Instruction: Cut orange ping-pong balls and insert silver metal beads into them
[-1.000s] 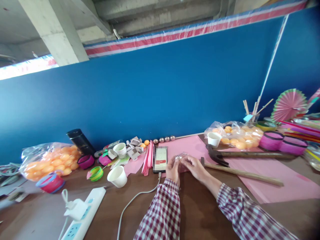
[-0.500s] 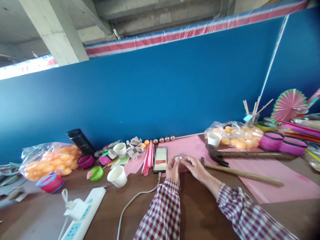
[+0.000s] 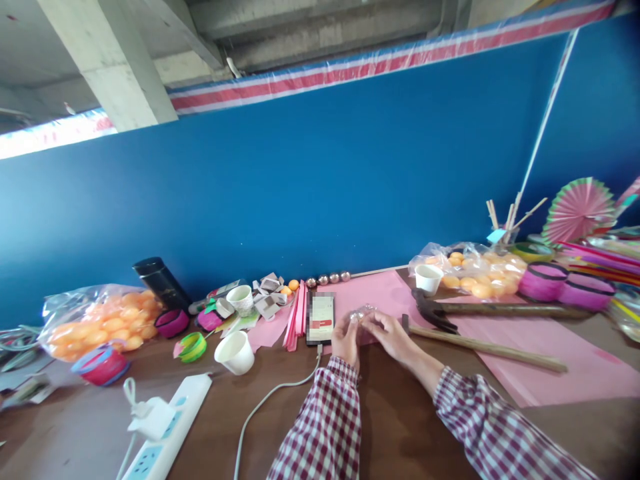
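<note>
Both my hands meet over the pink paper [image 3: 380,293] and pinch a small clear, bumpy piece of plastic that looks like bubble wrap [image 3: 361,312]. My left hand [image 3: 345,340] has its thumb and fingers closed on the left side of it. From the right, my right hand [image 3: 387,333] grips it with thumb and forefinger. Part of the piece is hidden by my fingers. Just left of my left hand lies a phone [image 3: 321,320] with a charging cable [image 3: 285,385] plugged into its lower end.
Right of my hands lie two hammers [image 3: 490,347], a white cup [image 3: 429,279] and a bag of orange balls [image 3: 480,273]. Several steel balls [image 3: 334,278] line the blue partition [image 3: 320,167]. On the left are a paper cup [image 3: 235,353], a power strip [image 3: 170,427] and another ball bag [image 3: 107,323].
</note>
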A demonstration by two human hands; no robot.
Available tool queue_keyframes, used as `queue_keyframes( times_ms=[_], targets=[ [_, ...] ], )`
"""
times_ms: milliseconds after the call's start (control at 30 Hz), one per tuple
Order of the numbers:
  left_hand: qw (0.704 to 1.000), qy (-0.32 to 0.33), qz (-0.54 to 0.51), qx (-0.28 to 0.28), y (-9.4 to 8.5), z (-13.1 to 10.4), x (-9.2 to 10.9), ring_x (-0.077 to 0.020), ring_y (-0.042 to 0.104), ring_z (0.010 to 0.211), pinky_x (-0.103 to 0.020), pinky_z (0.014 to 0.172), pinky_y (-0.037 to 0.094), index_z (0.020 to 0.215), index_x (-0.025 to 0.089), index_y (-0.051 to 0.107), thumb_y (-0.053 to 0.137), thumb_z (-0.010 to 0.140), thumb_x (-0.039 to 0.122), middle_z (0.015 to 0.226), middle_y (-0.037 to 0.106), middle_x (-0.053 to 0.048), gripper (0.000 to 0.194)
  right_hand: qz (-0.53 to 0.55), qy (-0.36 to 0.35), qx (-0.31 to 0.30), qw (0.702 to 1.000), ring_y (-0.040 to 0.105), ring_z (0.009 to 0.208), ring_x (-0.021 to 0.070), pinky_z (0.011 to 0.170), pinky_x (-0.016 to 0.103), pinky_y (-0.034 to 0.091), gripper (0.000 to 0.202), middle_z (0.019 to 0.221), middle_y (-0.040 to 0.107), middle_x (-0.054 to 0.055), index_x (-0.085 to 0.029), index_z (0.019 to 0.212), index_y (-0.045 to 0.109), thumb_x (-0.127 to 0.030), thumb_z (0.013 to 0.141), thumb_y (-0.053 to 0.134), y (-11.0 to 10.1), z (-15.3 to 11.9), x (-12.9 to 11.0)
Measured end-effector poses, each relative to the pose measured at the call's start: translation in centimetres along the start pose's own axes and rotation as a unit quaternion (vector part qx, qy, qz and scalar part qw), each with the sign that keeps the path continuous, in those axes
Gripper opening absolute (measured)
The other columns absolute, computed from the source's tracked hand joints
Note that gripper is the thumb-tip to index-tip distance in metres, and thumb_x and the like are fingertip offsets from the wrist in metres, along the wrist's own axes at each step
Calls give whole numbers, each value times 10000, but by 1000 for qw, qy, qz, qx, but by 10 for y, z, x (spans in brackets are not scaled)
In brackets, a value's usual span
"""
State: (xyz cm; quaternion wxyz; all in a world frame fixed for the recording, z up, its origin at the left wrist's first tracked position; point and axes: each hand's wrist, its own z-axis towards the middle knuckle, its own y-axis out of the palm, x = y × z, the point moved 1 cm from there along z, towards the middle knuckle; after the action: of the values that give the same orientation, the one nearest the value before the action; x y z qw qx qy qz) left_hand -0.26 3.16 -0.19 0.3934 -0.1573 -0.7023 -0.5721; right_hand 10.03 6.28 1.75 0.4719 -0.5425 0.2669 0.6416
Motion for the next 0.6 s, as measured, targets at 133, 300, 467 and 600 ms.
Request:
queue_keyframes(
  times_ms=[133,300,467,600],
  targets=[
    [1000,4,10,-2,-1,1,-1,-176,613,851,-349,855,429,941,137,568,669,640,226,910,654,-87,329,1,3,-2,1000,552,732,160,684,279,434,269,764,620,30,-157,765,600,-413,735,528,0,0,1],
    [998,29,50,-8,-9,5,-5,-188,596,903,-357,877,416,972,140,569,658,652,246,957,645,-95,349,-2,14,-7,1000,553,731,158,679,276,436,265,764,619,30,-149,760,595,-404,732,531,-1,-1,2],
    [994,63,88,-10,-14,9,-10,-191,572,954,-345,889,409,1003,160,576,634,672,264,1009,629,-87,352,-17,14,9,1000,555,718,155,684,285,442,241,740,617,22,-156,751,589,-391,715,552,-2,-1,0],
    [993,62,105,4,-14,8,-9,-196,581,926,-347,850,433,994,166,590,638,663,264,1015,627,-82,349,30,15,23,999,575,763,159,701,291,466,284,817,623,29,-173,856,562,-397,684,589,0,0,1]
  ],
)
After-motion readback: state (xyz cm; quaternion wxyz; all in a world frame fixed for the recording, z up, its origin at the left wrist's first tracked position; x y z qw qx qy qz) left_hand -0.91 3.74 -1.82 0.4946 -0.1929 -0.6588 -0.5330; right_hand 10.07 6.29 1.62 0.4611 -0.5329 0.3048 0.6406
